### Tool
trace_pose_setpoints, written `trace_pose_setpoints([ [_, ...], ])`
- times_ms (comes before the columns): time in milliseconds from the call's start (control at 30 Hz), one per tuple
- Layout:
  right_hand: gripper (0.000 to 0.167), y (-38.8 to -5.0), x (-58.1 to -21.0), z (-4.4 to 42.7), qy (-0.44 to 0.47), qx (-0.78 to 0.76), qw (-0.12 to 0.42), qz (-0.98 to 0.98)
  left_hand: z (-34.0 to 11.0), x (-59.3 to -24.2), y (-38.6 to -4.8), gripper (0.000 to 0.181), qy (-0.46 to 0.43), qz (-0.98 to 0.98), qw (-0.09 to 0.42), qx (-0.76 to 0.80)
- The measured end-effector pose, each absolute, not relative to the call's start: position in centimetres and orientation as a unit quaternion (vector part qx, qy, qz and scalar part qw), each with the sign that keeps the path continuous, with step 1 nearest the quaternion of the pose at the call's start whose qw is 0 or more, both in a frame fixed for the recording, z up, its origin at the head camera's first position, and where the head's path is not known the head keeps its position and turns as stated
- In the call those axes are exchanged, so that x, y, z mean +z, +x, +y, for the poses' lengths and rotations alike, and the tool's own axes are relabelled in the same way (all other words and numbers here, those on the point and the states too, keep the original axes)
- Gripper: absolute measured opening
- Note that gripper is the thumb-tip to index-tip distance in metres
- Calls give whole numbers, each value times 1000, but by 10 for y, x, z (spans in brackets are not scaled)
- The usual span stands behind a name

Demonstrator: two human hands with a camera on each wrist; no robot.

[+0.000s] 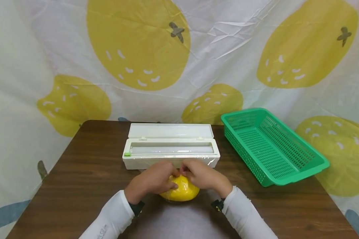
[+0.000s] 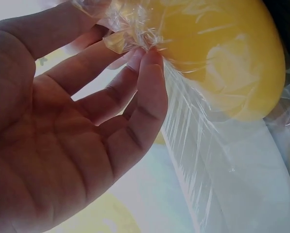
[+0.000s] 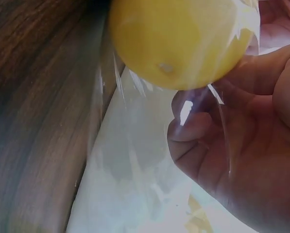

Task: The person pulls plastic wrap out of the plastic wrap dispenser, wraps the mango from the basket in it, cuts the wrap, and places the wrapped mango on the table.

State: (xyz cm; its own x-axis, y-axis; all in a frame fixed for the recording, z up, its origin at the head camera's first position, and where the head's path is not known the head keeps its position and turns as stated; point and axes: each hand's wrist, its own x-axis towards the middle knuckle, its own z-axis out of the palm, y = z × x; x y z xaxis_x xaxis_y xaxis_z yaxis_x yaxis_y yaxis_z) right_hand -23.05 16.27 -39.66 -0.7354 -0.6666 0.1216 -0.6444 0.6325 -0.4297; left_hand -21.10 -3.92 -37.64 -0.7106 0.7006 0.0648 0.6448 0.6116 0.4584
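A yellow rounded object [image 1: 182, 192] wrapped in clear film lies on the table in front of the white dispenser. My left hand [image 1: 155, 178] pinches gathered film at its top; the left wrist view shows the bunched film [image 2: 135, 29] at the fingertips of the left hand [image 2: 72, 126]. From the other side my right hand [image 1: 201, 174] has curled fingers on the film at the top. In the right wrist view the right hand [image 3: 247, 131] is beside the yellow object [image 3: 179, 39], with film [image 3: 135, 160] stretched past it.
Behind the hands stands the white film dispenser [image 1: 170, 162], its lid [image 1: 170, 130] raised and a roll inside. A green basket [image 1: 267, 149] sits at the right on the brown table [image 1: 86, 172]. A lemon-print cloth [image 1: 209, 49] hangs behind the table.
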Motion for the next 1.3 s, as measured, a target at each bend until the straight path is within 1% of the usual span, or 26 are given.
trace_pose_setpoints([
  [200,6,-232,-398,163,-357,-247,30,900,-38,-376,-211,9,365,899,63,235],
  [467,8,-230,-402,157,-375,-200,-11,905,-37,-375,-211,10,351,902,63,242],
  [700,5,-226,-404,156,-366,-174,-16,914,-36,-376,-211,12,360,902,51,231],
  [867,4,-225,-402,155,-362,-167,-18,917,-37,-377,-212,14,359,903,55,229],
  [1000,3,-222,-394,157,-362,-162,-19,918,-38,-377,-212,19,352,903,67,237],
  [1233,13,-205,-371,165,-354,-147,-31,923,-44,-376,-215,24,350,900,85,246],
  [1300,21,-199,-365,166,-360,-142,-32,921,-46,-376,-217,24,353,895,95,254],
])
